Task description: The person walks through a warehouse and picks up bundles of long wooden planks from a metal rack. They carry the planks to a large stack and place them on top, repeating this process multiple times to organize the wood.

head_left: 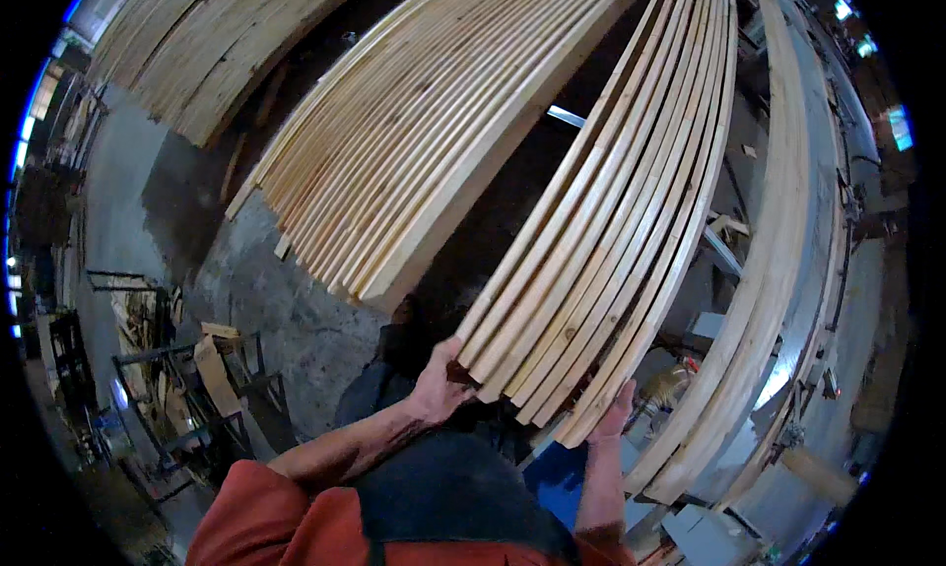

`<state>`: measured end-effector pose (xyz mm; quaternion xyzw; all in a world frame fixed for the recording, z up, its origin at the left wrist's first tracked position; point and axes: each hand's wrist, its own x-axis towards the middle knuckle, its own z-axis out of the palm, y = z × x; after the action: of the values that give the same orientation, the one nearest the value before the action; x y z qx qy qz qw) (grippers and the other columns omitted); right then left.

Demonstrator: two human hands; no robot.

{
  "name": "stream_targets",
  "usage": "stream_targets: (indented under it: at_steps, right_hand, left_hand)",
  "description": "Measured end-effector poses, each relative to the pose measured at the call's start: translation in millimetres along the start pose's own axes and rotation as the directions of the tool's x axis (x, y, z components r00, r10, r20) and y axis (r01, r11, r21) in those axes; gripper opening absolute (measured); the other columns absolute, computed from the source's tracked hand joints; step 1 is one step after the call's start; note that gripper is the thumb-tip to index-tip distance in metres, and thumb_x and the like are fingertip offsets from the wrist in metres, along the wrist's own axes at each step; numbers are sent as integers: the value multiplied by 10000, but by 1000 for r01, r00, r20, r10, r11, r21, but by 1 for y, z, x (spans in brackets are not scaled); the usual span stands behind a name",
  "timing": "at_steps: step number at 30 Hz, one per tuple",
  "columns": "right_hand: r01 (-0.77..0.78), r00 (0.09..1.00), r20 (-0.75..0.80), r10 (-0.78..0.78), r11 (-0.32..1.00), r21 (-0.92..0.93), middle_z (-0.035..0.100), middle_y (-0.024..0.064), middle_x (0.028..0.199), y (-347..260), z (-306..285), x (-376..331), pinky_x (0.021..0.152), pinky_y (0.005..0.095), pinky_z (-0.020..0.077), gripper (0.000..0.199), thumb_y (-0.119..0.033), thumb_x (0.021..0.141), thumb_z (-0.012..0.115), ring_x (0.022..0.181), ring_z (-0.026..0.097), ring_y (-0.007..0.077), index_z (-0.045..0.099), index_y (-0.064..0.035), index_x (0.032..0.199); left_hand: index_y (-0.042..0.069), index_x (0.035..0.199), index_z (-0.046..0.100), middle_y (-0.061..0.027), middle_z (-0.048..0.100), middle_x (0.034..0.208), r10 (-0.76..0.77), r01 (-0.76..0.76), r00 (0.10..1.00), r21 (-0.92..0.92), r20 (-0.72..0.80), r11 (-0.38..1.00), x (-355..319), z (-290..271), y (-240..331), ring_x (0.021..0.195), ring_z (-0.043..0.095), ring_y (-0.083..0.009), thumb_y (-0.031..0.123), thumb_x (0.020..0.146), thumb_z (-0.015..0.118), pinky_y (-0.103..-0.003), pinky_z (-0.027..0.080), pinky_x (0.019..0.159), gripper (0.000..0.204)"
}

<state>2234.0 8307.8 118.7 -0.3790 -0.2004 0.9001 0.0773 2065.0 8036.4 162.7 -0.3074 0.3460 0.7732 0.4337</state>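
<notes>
While a second stack (pixel 414 142) lies beside it, we clasp the slats' (pixel 601 241) near end, left hand (pixel 439 384) and right hand (pixel 613 413) closed on it.

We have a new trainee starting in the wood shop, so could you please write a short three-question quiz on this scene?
1. True or false: both hands hold the near end of one bundle of wooden slats.
2. Which hand grips the bundle's left corner? A) left hand B) right hand C) neither
3. Fill in: to the left of the held bundle lies another ____ of pale boards above the grey concrete floor.

Key
1. True.
2. A.
3. Stack.
</notes>
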Motion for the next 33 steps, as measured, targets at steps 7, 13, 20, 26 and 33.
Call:
stream_targets:
  at_steps: [7,13,20,26,33]
  right_hand:
    - [13,996,-91,-18,998,-57,597,172,1297,-4,-41,7,866,510,565,746,-649,912,512,1107,627,343,499,-65,1377]
    - [43,991,-129,-45,999,-18,540,135,1382,19,-3,14,998,514,476,643,-473,957,565,1209,556,333,422,-82,1447]
    - [164,986,-16,-167,980,-116,608,139,1282,20,91,-5,975,482,495,610,-430,943,582,1132,612,320,478,-35,1396]
    - [272,960,95,-263,958,-96,650,129,1216,43,138,11,978,462,495,470,-298,954,592,1112,623,276,561,3,1313]
    - [459,888,109,-447,851,-255,660,145,1182,82,287,-7,963,458,512,468,-291,952,600,1048,644,306,574,40,1281]
  left_hand:
    - [21,1190,635,-84,694,1079,-476,390,871,419,121,820,80,-20,66,997,666,-209,338,873,690,-357,533,916,451]
    - [54,1033,635,-85,649,995,-370,318,896,229,244,920,75,11,46,932,651,-242,351,888,660,-413,536,893,332]
    - [67,1125,646,-68,671,1059,-364,249,900,404,240,880,22,38,110,966,653,-218,358,872,661,-402,539,869,386]
    - [72,1132,614,-82,670,1019,-232,129,945,390,229,912,-34,54,221,857,666,-249,405,861,652,-413,557,811,431]
    - [156,1147,618,-53,609,1082,-168,77,934,281,315,957,-42,18,301,944,617,-263,423,859,651,-515,550,737,394]
